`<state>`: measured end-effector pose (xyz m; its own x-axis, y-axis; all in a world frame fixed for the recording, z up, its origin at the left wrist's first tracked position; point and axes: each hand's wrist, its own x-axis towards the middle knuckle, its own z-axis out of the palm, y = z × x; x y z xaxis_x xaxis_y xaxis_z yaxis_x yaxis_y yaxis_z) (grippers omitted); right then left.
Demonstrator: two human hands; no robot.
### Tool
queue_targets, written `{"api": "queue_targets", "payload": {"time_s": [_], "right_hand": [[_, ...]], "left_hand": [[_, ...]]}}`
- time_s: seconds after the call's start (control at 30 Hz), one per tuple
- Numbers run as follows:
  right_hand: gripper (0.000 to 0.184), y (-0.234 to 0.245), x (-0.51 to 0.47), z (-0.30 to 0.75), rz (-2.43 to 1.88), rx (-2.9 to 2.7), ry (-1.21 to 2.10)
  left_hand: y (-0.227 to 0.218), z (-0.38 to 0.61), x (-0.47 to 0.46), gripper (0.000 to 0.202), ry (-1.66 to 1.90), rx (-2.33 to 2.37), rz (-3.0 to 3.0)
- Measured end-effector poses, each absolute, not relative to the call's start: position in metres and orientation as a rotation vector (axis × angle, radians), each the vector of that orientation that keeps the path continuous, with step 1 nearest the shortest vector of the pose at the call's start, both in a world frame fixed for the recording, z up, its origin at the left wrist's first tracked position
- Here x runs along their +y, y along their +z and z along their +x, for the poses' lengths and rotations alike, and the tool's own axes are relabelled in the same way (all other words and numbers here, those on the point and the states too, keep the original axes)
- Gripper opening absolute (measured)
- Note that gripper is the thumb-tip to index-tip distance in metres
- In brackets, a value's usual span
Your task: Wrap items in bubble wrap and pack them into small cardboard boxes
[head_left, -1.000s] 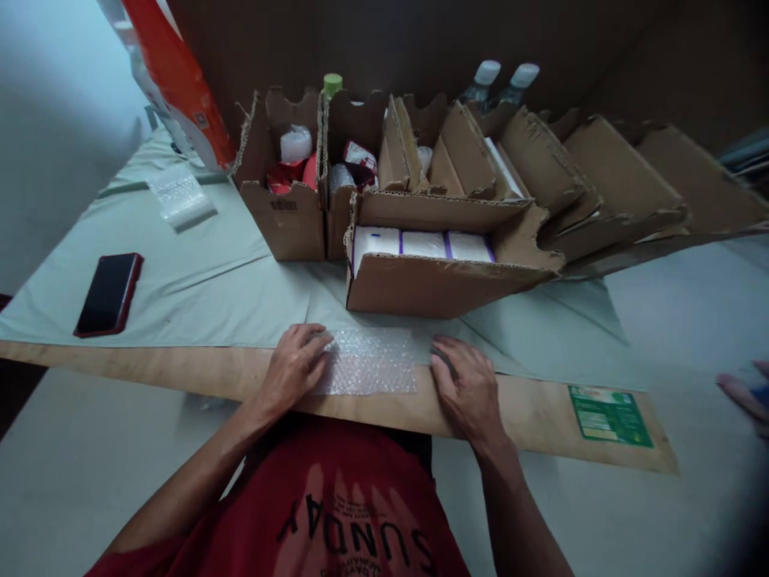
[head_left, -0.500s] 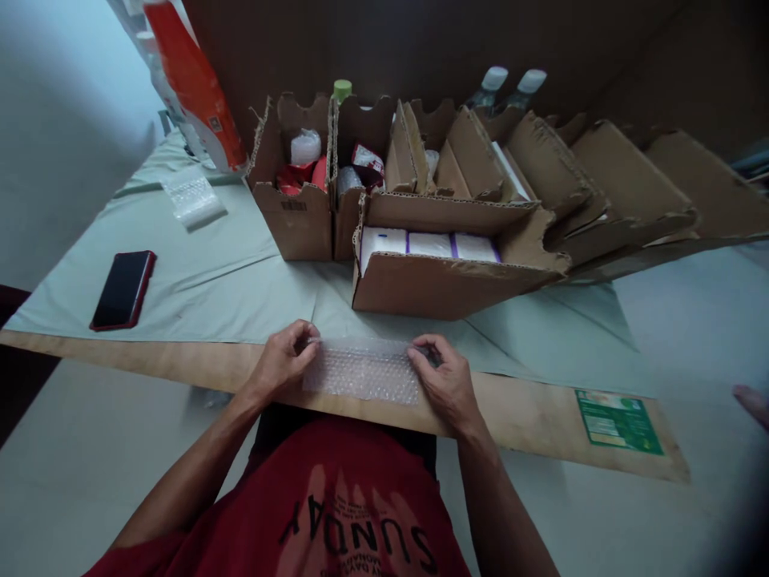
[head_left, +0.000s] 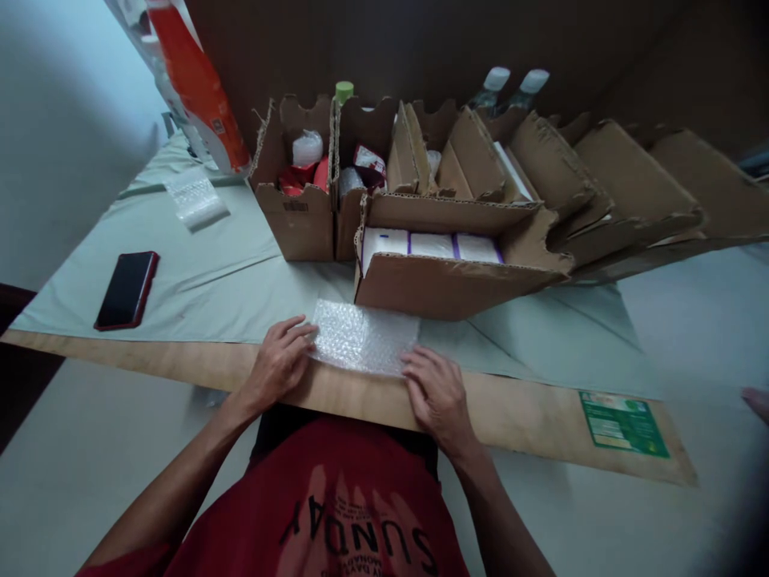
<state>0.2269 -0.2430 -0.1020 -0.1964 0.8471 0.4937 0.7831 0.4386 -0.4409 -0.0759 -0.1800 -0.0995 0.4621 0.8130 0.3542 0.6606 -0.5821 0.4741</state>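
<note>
A clear bubble wrap sheet (head_left: pixel 360 338) lies flat across the cloth and the bare wooden edge in front of me. My left hand (head_left: pixel 281 361) rests at its left edge, fingers stretched out and touching the plastic. At the lower right corner, the fingers of my right hand (head_left: pixel 437 391) lie on the sheet, the thumb apart from them. Neither hand grips the sheet. Just behind it stands a low cardboard box (head_left: pixel 444 290) with white, purple-edged packs (head_left: pixel 429 244) inside.
Several cardboard bins (head_left: pixel 300 220) line the back. On the left are a phone (head_left: pixel 126 290), another bubble wrap piece (head_left: pixel 197 199) and an orange-and-white package (head_left: pixel 195 84). A green label (head_left: pixel 623 425) is on the board's right end. Part of another person's hand (head_left: pixel 755 402) shows at the far right.
The bubble wrap has gone from being pinched at both upper corners to lying flat, farther from me. My fingers have let go and straightened onto its edges.
</note>
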Motion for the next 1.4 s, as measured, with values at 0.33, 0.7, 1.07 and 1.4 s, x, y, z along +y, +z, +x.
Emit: {"api": "queue_targets", "payload": {"time_s": [0.33, 0.7, 1.07, 1.4], "right_hand": [[0.023, -0.106, -0.264, 0.201, -1.326, -2.063, 0.115], [0.021, -0.094, -0.274, 0.167, -1.098, -2.110, 0.533], [0.030, -0.115, -0.267, 0.177, -1.143, -2.469, 0.278], [0.018, -0.108, -0.255, 0.166, -1.056, -2.218, 0.334]], "left_hand": [[-0.114, -0.084, -0.168, 0.025, 0.800, 1.332, 2.466], [-0.114, -0.095, -0.101, 0.051, 0.816, 1.485, 2.442], [-0.098, -0.098, -0.251, 0.058, 0.561, 0.973, 2.462], [-0.106, -0.095, -0.249, 0.058, 0.543, 0.967, 2.573]]}}
